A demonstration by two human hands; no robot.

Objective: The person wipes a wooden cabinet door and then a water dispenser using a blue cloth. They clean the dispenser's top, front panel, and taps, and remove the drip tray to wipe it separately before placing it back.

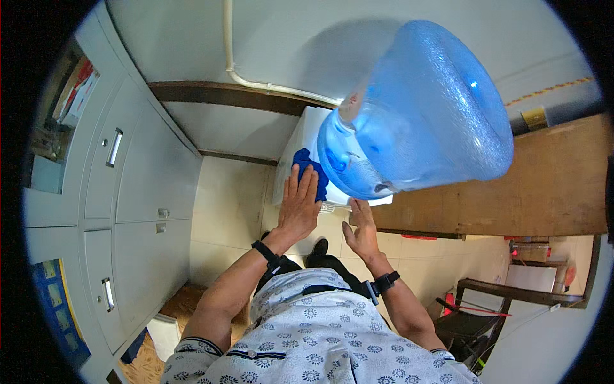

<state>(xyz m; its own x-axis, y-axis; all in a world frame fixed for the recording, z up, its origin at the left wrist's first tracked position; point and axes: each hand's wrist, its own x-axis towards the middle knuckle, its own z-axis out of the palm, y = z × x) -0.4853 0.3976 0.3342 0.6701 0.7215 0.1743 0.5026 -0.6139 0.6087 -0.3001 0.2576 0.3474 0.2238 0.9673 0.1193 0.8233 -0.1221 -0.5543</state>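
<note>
My left hand point(301, 204) lies flat on a crumpled dark blue cloth point(312, 173), pressed on the top of a white water dispenser point(300, 129). A large translucent blue water bottle point(431, 110) stands on the dispenser, looking tilted in this wide view, with a little water near its lower part. My right hand point(363, 230) is at the near edge of the dispenser, just below the bottle; its fingertips are close to the edge, and whether they touch it I cannot tell. No object shows in the right hand.
Grey metal cabinets point(153, 168) line the left side. A brown wooden tabletop point(503, 187) extends to the right of the dispenser. A white pipe point(268, 87) runs along the wall behind. A dark chair point(467, 321) stands at the lower right. My feet are on the tiled floor point(225, 206).
</note>
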